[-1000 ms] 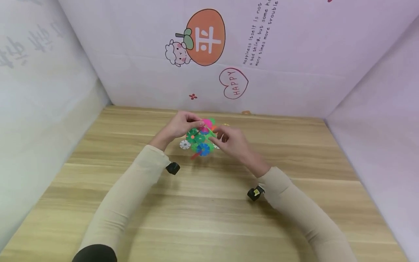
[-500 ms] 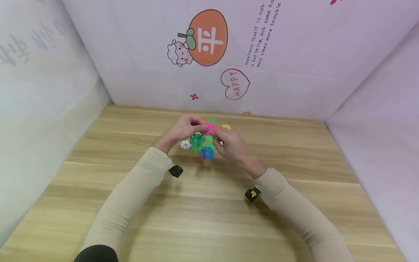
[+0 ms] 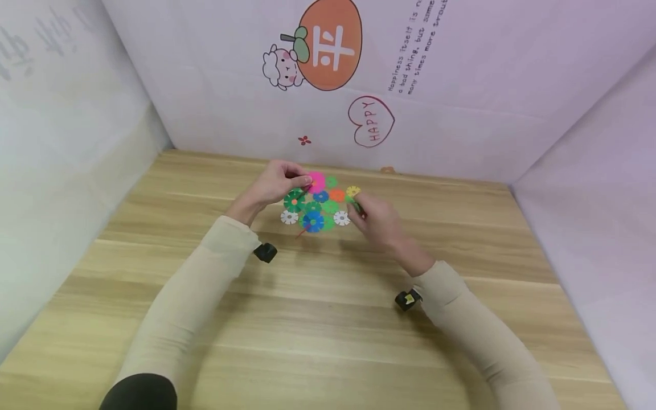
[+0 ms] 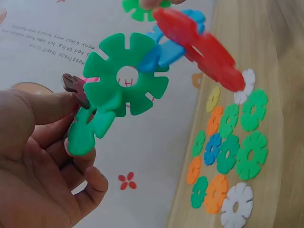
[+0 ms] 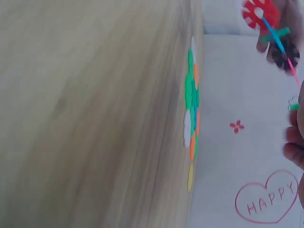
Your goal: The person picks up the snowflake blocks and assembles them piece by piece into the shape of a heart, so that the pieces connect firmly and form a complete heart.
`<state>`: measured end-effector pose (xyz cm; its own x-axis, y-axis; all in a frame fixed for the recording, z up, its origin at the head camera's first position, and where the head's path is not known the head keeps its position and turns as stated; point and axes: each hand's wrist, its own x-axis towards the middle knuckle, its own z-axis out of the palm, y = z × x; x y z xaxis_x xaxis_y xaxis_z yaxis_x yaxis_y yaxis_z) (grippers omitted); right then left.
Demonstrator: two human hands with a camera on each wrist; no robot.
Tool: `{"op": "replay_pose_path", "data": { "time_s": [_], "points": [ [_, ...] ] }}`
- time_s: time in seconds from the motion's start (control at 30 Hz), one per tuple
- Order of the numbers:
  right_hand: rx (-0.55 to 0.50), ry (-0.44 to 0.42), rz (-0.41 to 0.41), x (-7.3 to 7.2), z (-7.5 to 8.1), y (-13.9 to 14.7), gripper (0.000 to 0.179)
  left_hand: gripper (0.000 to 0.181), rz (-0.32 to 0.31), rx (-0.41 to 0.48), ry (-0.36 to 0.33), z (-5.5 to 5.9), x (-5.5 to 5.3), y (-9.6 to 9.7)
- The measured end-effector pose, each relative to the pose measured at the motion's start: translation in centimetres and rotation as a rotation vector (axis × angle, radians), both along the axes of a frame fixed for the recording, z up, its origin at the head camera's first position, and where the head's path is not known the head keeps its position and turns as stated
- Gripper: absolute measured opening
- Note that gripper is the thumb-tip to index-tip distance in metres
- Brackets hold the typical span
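Near the back of the table my left hand [image 3: 279,183] pinches a cluster of joined plastic snowflake discs. A pink disc [image 3: 318,182], green discs [image 4: 102,61], a blue disc [image 3: 312,221], a red disc [image 4: 213,57] and a dark disc [image 5: 285,54] make up this cluster. My thumb and forefinger grip near the dark piece, seen edge-on in the left wrist view. To the right, apart from the cluster, my right hand [image 3: 379,219] pinches a loose green disc [image 4: 140,9], mostly covered by the fingers in the head view.
Beneath the hands, loose discs lie flat on the wooden table [image 3: 318,324], among them an orange disc [image 3: 336,195], a yellow disc [image 3: 353,192] and a white disc [image 3: 289,217]. A printed white back wall [image 3: 451,136] rises just behind, with side walls left and right.
My right hand came up against the pink disc half a second ago, then drew away to the right with the green disc. My left hand and the cluster shifted slightly left.
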<state>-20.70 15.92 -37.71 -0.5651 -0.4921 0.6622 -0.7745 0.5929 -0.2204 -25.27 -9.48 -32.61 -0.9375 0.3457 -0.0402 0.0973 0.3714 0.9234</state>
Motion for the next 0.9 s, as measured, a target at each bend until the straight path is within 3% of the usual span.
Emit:
{"op": "replay_pose_path", "data": {
  "time_s": [0.2,0.6,0.9],
  "points": [
    [-0.028,-0.009,0.018,-0.5,0.8,-0.4,0.011,0.017,-0.095,-0.007,0.031,0.9,0.3,0.1],
    [-0.061,-0.008,0.007,0.0,0.7,-0.8,0.012,0.016,-0.143,0.036,0.023,0.5,0.7,0.8],
    [-0.027,-0.001,0.048,0.2,0.6,-0.6,0.014,0.014,-0.171,0.022,0.070,0.2,0.9,1.2]
  ]
}}
